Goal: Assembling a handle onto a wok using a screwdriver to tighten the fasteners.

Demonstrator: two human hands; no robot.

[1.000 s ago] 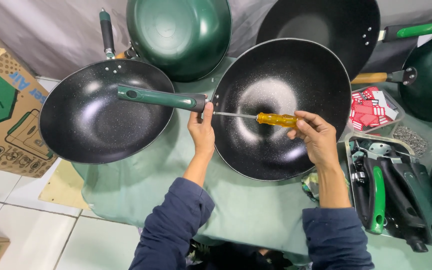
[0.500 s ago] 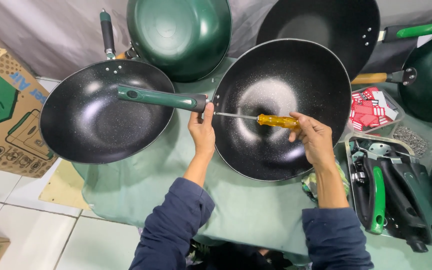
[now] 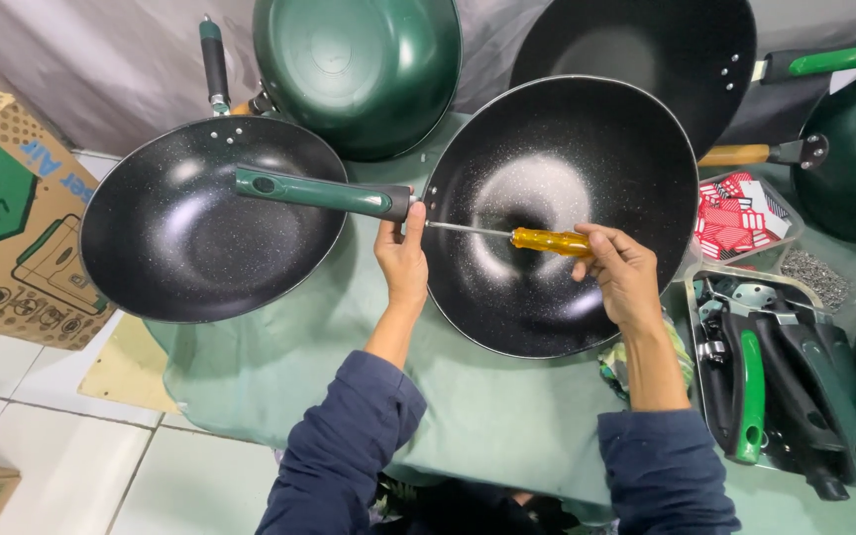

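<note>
Left hand (image 3: 403, 260) pinching the wok (image 3: 562, 213) rim at the green handle (image 3: 321, 192) joint; right hand (image 3: 621, 272) gripping the screwdriver (image 3: 517, 236), shaft lying leftward toward that joint.

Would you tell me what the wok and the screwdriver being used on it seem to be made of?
Wok: probably metal with a black speckled non-stick coating, glossy where light reflects. Screwdriver: translucent amber handle, likely plastic, on a thin shiny steel-looking shaft. Right hand grips it; left hand steadies the green handle, seemingly matte plastic.

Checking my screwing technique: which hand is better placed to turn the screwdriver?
Right. The right hand already grips the screwdriver by its yellow handle, while the left hand pinches the handle where it meets the wok.
</note>
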